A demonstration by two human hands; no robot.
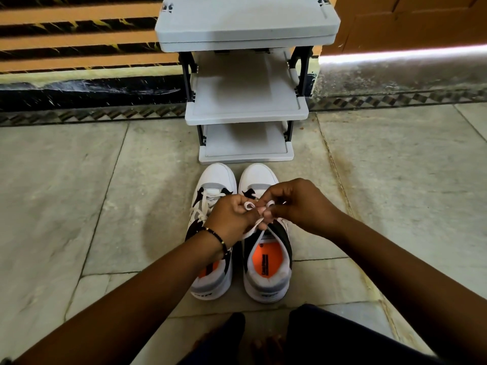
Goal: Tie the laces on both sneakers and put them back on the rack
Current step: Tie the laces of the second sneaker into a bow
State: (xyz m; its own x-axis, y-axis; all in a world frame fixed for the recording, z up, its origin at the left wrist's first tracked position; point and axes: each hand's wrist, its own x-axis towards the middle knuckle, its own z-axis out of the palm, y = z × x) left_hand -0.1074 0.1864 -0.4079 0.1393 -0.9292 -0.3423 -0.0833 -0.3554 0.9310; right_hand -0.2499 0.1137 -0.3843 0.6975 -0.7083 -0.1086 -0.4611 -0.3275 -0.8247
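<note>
Two white sneakers with black and grey panels and orange insoles stand side by side on the floor, toes toward the rack. Over the right sneaker (266,275), my left hand (232,219) and my right hand (297,206) each pinch a loop of its white lace (249,205). The loops meet between my fingertips, above the tongue. The left sneaker (210,185) has its laces in a bow, partly hidden by my left wrist. The grey three-shelf rack (246,111) stands just beyond the toes, with nothing on its shelves.
The rack stands against a wall with orange and black stripes (79,35) and a dark skirting. Pale stone floor tiles (79,193) spread to both sides of the shoes. My dark-clothed legs and bare toes (263,343) are at the bottom edge.
</note>
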